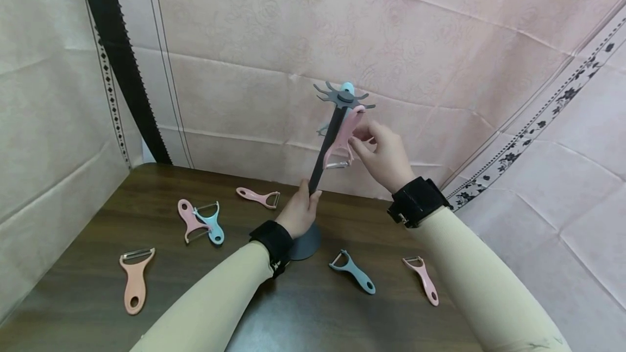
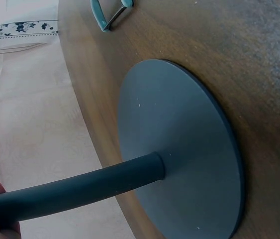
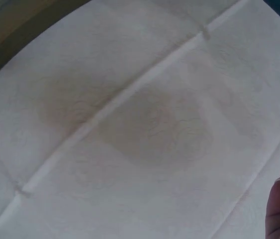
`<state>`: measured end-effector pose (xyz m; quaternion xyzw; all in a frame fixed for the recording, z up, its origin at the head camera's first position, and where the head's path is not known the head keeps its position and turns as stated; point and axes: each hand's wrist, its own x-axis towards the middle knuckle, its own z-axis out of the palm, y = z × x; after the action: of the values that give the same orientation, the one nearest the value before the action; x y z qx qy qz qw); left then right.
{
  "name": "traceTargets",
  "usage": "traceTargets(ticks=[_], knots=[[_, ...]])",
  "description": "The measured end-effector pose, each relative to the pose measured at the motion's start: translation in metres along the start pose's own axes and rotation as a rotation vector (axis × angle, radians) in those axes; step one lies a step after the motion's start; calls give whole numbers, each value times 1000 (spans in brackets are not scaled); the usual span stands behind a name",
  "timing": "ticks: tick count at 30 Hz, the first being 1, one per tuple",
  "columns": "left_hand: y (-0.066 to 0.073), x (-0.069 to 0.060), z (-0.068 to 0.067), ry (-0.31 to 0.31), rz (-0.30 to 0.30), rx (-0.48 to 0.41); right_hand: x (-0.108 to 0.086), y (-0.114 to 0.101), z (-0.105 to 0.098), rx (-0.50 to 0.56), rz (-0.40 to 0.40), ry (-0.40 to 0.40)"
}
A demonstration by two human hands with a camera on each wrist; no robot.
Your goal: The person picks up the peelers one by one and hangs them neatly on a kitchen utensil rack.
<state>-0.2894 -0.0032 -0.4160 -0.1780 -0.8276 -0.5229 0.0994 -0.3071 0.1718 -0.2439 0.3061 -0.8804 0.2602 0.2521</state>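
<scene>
My left hand (image 1: 299,212) grips the dark grey pole (image 1: 329,145) of a hook stand above its round base (image 2: 179,144). Several hooks spread from the stand's top (image 1: 345,96). A pink peeler (image 1: 344,132) hangs there by its handle hole, blade down. At the edge of that peeler, my right hand (image 1: 383,156) pinches with thumb and forefinger. Behind the pole hangs a light blue peeler (image 1: 348,87), mostly hidden. The right wrist view catches only some fingertips (image 3: 278,204) at its edge, without the peeler.
On the brown table (image 1: 195,297) lie an orange peeler (image 1: 135,281), a pink peeler (image 1: 188,213) crossed with a light blue peeler (image 1: 215,230), and a pink peeler (image 1: 254,195) at the back. A blue peeler (image 1: 357,271) and another pink peeler (image 1: 424,278) lie to the right. Pale cloth (image 1: 235,107) surrounds the table.
</scene>
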Motion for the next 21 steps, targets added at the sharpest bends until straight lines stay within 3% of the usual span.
traceTargets(ticks=[7,14,21], knots=[[1,0,0,-1,10,-2,-45,25,15,-94,-83,-226],[0,0,0,30,68,15,-101,43,36,-258,-243,-403],[-1,1,0,-7,6,5,-143,49,40,-411,-328,-573]])
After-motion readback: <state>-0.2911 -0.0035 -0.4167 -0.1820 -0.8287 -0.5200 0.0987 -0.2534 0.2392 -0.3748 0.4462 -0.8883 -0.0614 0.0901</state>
